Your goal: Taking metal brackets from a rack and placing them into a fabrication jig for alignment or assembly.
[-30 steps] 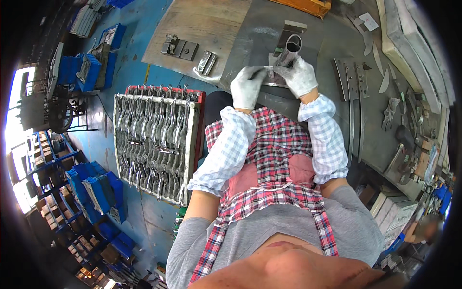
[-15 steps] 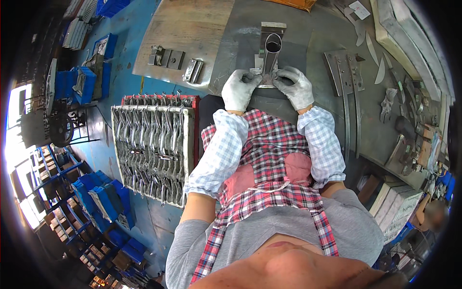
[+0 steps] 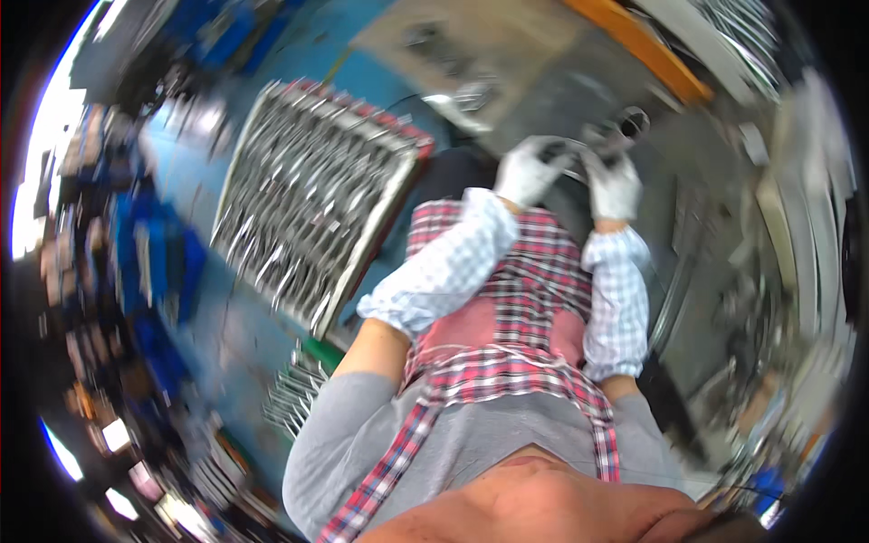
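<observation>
While the view had swung and smeared since half a second before, tilting the whole bench, both gloved hands had stayed together on the same small metal part (image 3: 588,152) at the bench edge. The left hand (image 3: 529,172) was curled onto its near end and the right hand (image 3: 614,184) closed over its other side, fingers bent; through the blur it seemed each hand was pinching the piece, though the exact grip could not be made out. Because the hands had kept their hold, the work on that piece looked unfinished, with only the head having turned. Just beyond the right hand stood a short metal tube (image 3: 633,119). Well to the left of the left hand lay a red-rimmed rack of metal blanks (image 3: 312,195), and further loose blanks (image 3: 294,394) lay below it on the blue floor. Nothing stood between the hands and the part.
</observation>
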The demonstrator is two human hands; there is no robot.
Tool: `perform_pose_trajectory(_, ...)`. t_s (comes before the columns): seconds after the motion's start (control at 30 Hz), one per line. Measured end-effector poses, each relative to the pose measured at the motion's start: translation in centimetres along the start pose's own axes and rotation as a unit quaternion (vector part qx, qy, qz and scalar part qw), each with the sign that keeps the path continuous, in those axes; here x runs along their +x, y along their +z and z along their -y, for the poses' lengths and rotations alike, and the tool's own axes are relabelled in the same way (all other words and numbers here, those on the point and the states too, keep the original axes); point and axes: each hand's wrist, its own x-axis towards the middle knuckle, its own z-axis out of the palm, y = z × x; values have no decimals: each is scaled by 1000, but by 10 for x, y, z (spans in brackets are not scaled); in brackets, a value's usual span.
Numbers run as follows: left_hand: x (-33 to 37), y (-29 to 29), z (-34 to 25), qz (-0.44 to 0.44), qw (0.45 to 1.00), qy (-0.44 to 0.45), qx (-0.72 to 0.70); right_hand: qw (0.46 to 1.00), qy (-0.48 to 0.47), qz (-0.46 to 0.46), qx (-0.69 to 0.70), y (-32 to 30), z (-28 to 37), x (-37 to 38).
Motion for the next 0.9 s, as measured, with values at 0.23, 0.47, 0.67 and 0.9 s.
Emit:
perform_pose_trajectory(0.23,-114,-120,14,-135,977,-145,-78,762,-353,534,-99,50,67,-53)
perform_pose_trajectory(0.47,-326,-375,161,-174,767,-367,498,780,-480,401,-25,48,217,-50)
perform_pose_trajectory(0.67,-351,-388,237,-69,753,-365,542,659,-560,477,-160,63,308,-85)
perform_pose_trajectory(0.9,-288,-381,244,-329,796,-224,455,650,-511,521,-213,8,330,-94)
